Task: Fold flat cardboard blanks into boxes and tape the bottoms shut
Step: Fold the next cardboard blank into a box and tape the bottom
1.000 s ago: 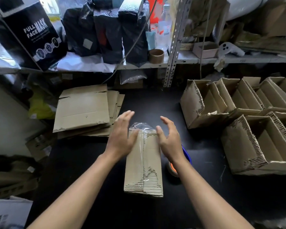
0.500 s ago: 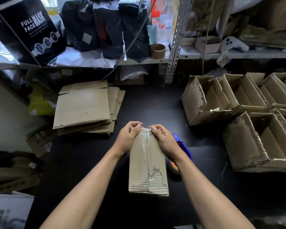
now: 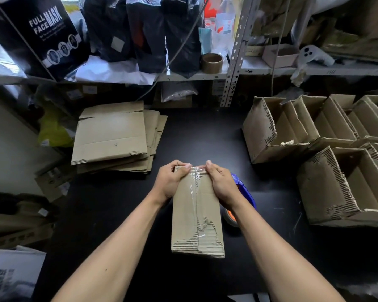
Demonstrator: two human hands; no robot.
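With my left hand [image 3: 169, 182] and right hand [image 3: 220, 184] curled over the far end of the box [image 3: 196, 216] at table centre, thumbs pressing clear tape [image 3: 194, 188], uneven pressure risks wrinkles or lifted edges.

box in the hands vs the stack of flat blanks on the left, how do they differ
1. The box is folded up into a narrow block; the flat blanks lie unfolded as sheets in a stack.
2. The box has clear tape along its seam; the top blank shows none.
3. The left hand and right hand grip the box at its far end; nothing touches the blanks.

Both are brown corrugated cardboard on the black table.
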